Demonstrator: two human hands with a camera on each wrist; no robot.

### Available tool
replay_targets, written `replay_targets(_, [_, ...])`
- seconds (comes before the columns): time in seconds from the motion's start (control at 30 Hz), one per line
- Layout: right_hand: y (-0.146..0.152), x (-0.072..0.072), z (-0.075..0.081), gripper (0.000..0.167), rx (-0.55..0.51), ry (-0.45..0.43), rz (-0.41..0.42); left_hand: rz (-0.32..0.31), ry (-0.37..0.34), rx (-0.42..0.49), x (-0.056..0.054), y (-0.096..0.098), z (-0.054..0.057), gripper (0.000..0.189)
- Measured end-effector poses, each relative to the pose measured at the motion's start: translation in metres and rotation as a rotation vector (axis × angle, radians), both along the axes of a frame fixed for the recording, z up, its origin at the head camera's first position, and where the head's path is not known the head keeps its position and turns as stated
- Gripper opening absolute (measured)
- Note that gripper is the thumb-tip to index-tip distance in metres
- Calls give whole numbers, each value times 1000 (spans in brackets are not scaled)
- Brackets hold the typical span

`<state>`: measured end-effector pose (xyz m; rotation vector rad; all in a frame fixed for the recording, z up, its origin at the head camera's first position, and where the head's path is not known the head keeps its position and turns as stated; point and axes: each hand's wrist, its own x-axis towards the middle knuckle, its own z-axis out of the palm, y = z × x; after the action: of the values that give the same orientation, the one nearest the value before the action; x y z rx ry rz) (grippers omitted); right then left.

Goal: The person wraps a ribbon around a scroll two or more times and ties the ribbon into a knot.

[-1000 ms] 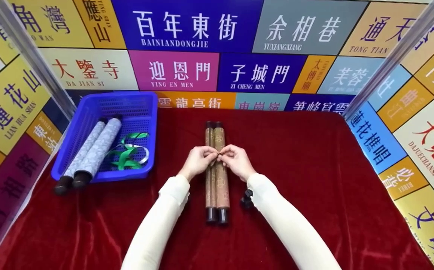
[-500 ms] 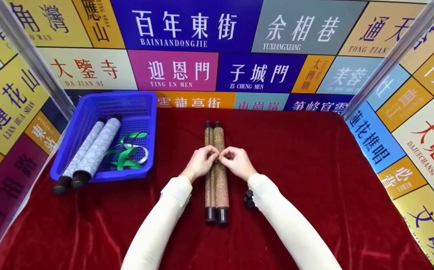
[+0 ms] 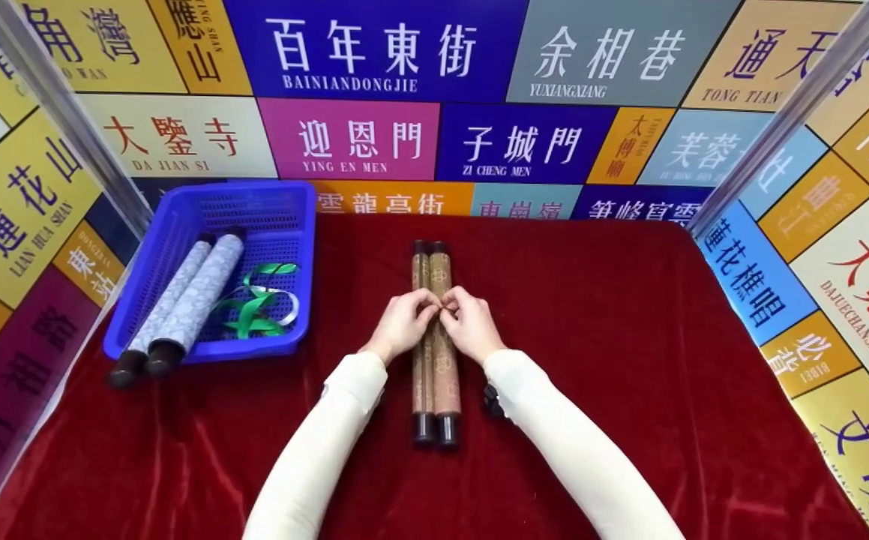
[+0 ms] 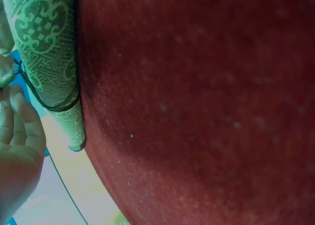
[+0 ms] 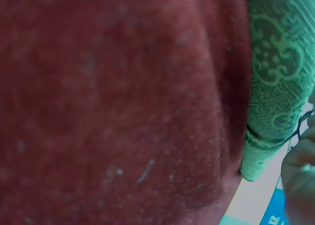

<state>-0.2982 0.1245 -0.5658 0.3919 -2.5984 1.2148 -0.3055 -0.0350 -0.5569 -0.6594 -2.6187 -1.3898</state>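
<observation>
Two rolled scrolls with brown patterned backing lie side by side, pointing away from me: the left scroll [image 3: 422, 382] and the right scroll [image 3: 446, 382], both with dark end knobs. A thin dark cord [image 4: 54, 108] runs around the roll in the left wrist view; the right wrist view shows the cord [image 5: 266, 144] too. Above the scrolls' middle, my left hand [image 3: 403, 321] pinches the cord between thumb and fingers. Facing it, my right hand [image 3: 470, 322] pinches the cord as well, the fingertips of both hands meeting. The fingers hide the cord's ends.
At the left stands a blue plastic basket [image 3: 302, 300]. Inside it are two pale blue patterned scrolls [image 3: 198, 289], their dark knobs over the front rim, and green ribbon [image 3: 254, 311]. Red velvet cloth [image 3: 599, 315] covers the table. Sign-printed panels [image 3: 363, 142] stand behind.
My right hand has shifted slightly left, and its fingertips have come closer to the left hand's after a small gap half a second ago. The scrolls have stayed in place.
</observation>
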Motion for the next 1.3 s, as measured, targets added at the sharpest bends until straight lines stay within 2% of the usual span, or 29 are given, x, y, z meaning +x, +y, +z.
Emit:
replay_targets(0.23, [-6, 3, 3, 10, 80, 8, -12, 18, 41, 22, 0, 1, 1, 9])
replay_targets(0.37, [-6, 3, 6, 9, 72, -60, -27, 27, 57, 1, 0, 3, 1, 9])
replay_targets(0.47, [-6, 1, 10, 10, -38, -188, -26, 20, 45, 7, 0, 2, 0, 9])
replay_targets(0.6, [-6, -1, 13, 15, -306, -387, -11, 1, 39, 20, 0, 0, -1, 9])
replay_targets(0.67, [-6, -2, 14, 16, -420, -451, -6, -8, 47, 20, 0, -1, -2, 9])
replay_targets(0.7, [-6, 1, 19, 17, -455, -472, -6, -9, 57, 17, 0, -2, -2, 9])
replay_targets(0.77, [-5, 0, 19, 16, -502, -495, -3, -8, 71, 12, -1, -4, -3, 9])
replay_targets(0.97, [-4, -4, 11, 8, -597, -533, -20, 25, 59, -19, -1, -8, -2, 10])
replay_targets(1.03, [-5, -4, 10, 7, -590, -534, -44, 29, 43, -24, 0, -8, -3, 10])
replay_targets(1.13, [-4, -3, 11, 8, -500, -494, -111, 28, 22, -13, 2, -8, -4, 11])
replay_targets(1.23, [0, -2, 11, 13, -400, -455, -221, 77, 15, -17, 4, -11, -6, 10])
replay_targets(1.3, [4, -2, 10, 16, -354, -460, -269, 115, -6, -15, 6, -13, -6, 10])
